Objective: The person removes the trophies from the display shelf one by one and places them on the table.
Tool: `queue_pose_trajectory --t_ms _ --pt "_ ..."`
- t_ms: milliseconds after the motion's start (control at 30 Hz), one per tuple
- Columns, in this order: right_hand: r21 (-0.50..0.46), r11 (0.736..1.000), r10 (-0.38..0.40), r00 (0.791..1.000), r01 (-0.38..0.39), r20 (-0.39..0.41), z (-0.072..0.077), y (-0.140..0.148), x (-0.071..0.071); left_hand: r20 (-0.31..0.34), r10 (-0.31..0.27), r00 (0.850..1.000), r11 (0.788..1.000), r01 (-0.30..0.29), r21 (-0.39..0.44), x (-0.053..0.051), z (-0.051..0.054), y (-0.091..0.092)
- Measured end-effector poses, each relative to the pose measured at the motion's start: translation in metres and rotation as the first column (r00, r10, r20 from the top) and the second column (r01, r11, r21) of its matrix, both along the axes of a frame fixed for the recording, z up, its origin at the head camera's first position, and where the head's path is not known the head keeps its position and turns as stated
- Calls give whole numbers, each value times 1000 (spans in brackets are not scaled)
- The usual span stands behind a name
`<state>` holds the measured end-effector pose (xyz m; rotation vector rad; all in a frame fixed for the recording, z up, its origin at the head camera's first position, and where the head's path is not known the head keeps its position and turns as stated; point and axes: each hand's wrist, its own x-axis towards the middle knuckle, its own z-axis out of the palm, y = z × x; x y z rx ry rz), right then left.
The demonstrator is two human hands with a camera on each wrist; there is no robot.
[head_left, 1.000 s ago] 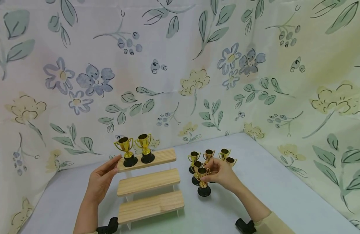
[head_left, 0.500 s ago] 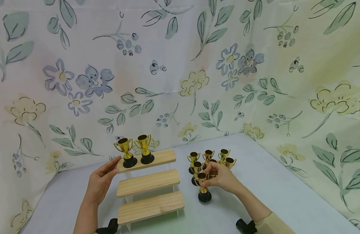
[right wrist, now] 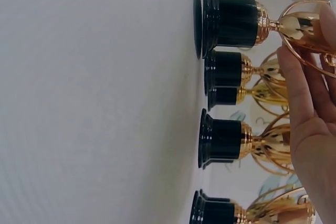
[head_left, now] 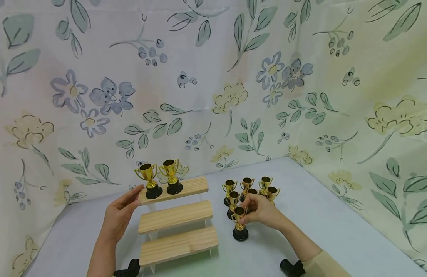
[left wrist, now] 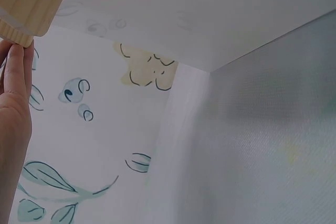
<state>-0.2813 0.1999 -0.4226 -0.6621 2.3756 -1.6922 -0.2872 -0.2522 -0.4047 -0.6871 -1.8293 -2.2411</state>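
In the head view a three-tier wooden display stand [head_left: 176,219] has two gold cup trophies with black bases, one at the left end [head_left: 153,191] of the top shelf and one beside it [head_left: 174,187]. My left hand [head_left: 116,217] holds that shelf's left end; in the left wrist view its fingertips [left wrist: 18,56] meet the board. Right of the stand, my right hand [head_left: 263,211] pinches another gold trophy [head_left: 240,233] by its cup, upright. The right wrist view shows this trophy's black base [right wrist: 231,20] at or just above the table, with a dark shadow beside it.
Several more gold trophies [head_left: 229,186] stand grouped behind my right hand, partly hidden by it. The lower two shelves [head_left: 178,244] of the stand show bare wood. A white cloth [head_left: 324,219] covers the table; a floral curtain [head_left: 206,77] hangs behind.
My right hand has drawn the trophy toward me, away from the group, then slightly left. My left hand has stayed at the top shelf.
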Motion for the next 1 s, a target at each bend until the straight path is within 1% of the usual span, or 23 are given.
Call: queue_pose_trajectory --t_ms 167,367,533,700,1000 --pt "7 1000 11 1000 -11 -11 0 -1 0 7 10 1000 1000 -10 -12 -1 0 -1" --pt "12 1000 28 999 -28 -23 0 -1 0 0 15 1000 1000 -15 -9 -1 0 -1" --pt "12 999 40 999 -40 4 -1 0 0 9 25 1000 1000 -25 -19 -1 -1 -2" --pt "4 999 43 999 -43 20 0 0 2 12 19 1000 1000 -19 -17 0 -1 -2" --pt "45 998 38 999 -38 -2 1 0 4 7 10 1000 1000 -10 -10 0 0 -1"
